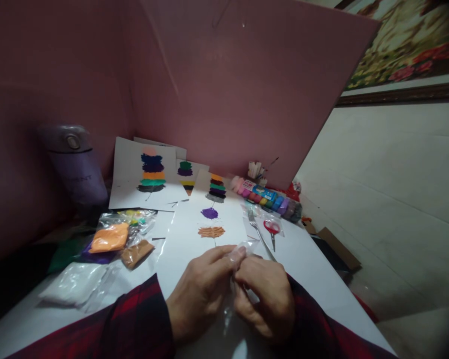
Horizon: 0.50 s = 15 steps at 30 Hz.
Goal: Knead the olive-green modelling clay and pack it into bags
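Both hands meet over the front of the white table, pinching a clear plastic bag (pixel 247 246) between them. My left hand (pixel 205 286) has its thumb and fingers closed on the bag's left side. On the other side, my right hand (pixel 265 294) grips the same bag with curled fingers. What the bag holds, if anything, is hidden by the hands. Just beyond them lies a white sheet (pixel 187 254) bearing an orange-brown patch (pixel 211 232) and a purple patch (pixel 209 213). A fork (pixel 260 232) rests right behind my right hand.
Red-handled scissors (pixel 272 232) lie right of the fork. Behind is a pack of coloured clay (pixel 267 195). At left are bagged orange clay (pixel 110 238), brown clay (pixel 137 253), a white packet (pixel 75 283) and a purple bottle (pixel 77 167). Painted sheets (pixel 125 174) lean against the pink panel (pixel 224 89).
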Motion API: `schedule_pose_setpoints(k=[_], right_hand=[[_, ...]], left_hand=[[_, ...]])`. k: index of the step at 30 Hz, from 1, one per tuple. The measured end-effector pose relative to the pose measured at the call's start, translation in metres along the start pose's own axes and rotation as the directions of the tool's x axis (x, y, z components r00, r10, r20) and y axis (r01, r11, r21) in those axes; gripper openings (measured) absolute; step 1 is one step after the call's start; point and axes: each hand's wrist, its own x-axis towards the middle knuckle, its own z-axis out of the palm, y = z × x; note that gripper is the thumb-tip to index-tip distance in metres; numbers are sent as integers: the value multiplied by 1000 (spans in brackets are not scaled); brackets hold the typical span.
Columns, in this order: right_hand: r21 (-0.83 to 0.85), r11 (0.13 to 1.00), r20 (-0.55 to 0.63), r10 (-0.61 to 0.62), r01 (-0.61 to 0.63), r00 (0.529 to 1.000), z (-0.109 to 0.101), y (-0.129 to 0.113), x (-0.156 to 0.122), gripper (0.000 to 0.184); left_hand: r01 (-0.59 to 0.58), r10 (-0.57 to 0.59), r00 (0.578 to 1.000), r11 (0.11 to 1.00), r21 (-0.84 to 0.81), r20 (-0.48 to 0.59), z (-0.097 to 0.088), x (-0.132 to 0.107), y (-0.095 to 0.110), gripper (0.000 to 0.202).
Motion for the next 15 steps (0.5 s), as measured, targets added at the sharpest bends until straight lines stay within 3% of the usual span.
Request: schedule_pose_setpoints(k=[3,5,6,7,9,12,15], right_hand=[[56,998,13,-6,6,1000,0,0,-5,18],[142,987,-74,83,-72,994,1,3,-7,17],[159,977,-162,169,-143,972,1,5,-7,18],[153,960,-304,272,-235,913,2,8,-7,17],[170,892,-366,451,-418,814,3,13,-5,23],[322,749,-119,638,-579,761,7,20,-5,28],[419,663,52,665,-620,745,10,22,-8,23]], left_hand=[[92,-107,992,971,-220,-59,0,3,5,40],[255,-321,940,887,-386,-117,-2,8,8,28],[321,-436,890,807,-495,-134,-4,12,10,26],[378,-531,840,723,-578,-114,-5,15,10,25],[467,-634,773,600,-649,-31,-6,20,10,23],[493,-670,741,513,-702,31,-5,20,6,25],[525,-682,729,510,-681,51,-3,17,2,27]])
